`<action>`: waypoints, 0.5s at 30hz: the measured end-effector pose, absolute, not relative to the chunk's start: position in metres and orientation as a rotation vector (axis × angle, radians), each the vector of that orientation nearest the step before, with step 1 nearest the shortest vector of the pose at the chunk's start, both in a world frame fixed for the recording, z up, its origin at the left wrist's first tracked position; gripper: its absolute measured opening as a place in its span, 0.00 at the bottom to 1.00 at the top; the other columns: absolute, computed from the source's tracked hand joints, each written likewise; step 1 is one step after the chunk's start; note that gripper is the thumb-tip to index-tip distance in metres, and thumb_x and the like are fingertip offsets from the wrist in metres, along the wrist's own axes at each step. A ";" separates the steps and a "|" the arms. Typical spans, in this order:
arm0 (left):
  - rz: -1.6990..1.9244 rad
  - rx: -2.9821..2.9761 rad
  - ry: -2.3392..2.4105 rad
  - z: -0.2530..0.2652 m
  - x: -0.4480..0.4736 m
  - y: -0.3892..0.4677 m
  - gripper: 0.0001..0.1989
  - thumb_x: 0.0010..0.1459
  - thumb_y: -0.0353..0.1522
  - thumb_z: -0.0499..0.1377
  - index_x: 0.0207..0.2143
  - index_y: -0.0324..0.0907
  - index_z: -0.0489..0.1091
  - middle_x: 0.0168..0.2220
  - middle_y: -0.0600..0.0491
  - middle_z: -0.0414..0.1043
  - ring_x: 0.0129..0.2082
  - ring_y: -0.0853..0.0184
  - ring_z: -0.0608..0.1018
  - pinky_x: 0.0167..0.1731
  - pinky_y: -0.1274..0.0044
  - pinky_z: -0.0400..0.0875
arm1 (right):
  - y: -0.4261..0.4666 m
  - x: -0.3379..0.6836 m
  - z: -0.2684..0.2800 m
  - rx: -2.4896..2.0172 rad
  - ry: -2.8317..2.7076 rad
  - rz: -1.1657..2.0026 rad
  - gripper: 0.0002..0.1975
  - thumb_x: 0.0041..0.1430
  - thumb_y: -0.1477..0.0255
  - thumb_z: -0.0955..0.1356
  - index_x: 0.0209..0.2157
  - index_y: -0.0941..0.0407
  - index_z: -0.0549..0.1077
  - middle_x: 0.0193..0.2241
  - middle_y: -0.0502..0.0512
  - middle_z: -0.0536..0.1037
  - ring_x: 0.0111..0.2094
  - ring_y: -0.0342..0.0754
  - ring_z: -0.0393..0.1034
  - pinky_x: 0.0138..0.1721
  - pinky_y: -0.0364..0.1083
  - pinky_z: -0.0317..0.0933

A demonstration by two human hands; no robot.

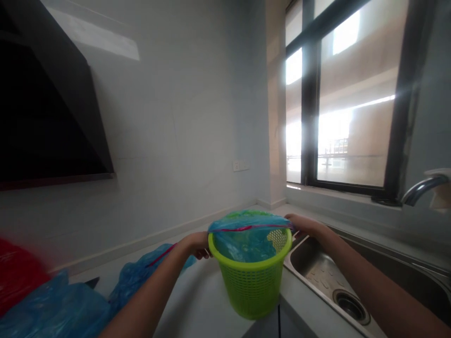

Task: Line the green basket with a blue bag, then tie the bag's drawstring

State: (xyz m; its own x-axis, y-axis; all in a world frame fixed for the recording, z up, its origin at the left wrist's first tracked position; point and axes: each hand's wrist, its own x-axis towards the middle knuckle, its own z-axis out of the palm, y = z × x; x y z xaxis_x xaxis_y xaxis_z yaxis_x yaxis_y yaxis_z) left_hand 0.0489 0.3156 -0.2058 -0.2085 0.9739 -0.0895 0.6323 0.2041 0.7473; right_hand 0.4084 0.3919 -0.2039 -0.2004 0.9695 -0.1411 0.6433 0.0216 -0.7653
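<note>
A lime-green lattice plastic basket (251, 286) stands upright on the counter in front of me. A thin blue plastic bag (243, 244) with a red drawstring lines part of its inside and is stretched over the far part of its rim. The near rim is bare. My left hand (201, 244) is closed at the left side of the rim, its fingers curled on the bag's edge. At the right side my right hand (297, 223) grips the bag's other edge; its fingertips are partly hidden behind the rim.
To the right is a steel sink (313, 263) with a drain (349, 305) and a faucet (424, 188). More blue bags (130, 274) and a blurred red bag (21, 272) lie at left. A dark range hood (52, 117) hangs upper left; a window (352, 108) is at right.
</note>
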 end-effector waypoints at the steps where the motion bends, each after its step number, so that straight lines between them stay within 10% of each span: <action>1: 0.780 1.526 1.954 -0.201 0.044 0.313 0.07 0.41 0.34 0.65 0.20 0.44 0.68 0.20 0.47 0.73 0.23 0.55 0.76 0.23 0.69 0.70 | 0.386 0.412 -0.206 -1.594 -1.817 0.877 0.09 0.60 0.73 0.63 0.42 0.57 0.70 0.34 0.58 0.79 0.30 0.46 0.74 0.27 0.41 0.64; 8: 1.104 1.963 1.880 -0.172 0.054 0.278 0.14 0.56 0.40 0.56 0.42 0.44 0.73 0.41 0.47 0.77 0.41 0.57 0.78 0.42 0.71 0.70 | 0.337 0.413 -0.210 -1.173 -1.942 0.430 0.16 0.59 0.65 0.66 0.49 0.52 0.70 0.48 0.60 0.75 0.42 0.52 0.73 0.47 0.51 0.67; 15: 0.830 2.238 2.170 -0.181 0.089 0.252 0.08 0.55 0.29 0.57 0.37 0.42 0.74 0.43 0.42 0.74 0.46 0.55 0.75 0.49 0.68 0.65 | 0.308 0.405 -0.198 -1.268 -2.052 0.219 0.09 0.56 0.65 0.69 0.38 0.53 0.72 0.40 0.57 0.75 0.37 0.51 0.71 0.41 0.50 0.64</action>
State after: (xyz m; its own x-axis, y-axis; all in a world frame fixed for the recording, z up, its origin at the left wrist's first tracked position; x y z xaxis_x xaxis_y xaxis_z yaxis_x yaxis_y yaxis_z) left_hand 0.0892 0.2525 -0.1806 -0.0357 0.9099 0.4133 0.9535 -0.0929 0.2868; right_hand 0.4050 0.3079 -0.1976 -0.2717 0.8366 0.4757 0.7174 0.5055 -0.4793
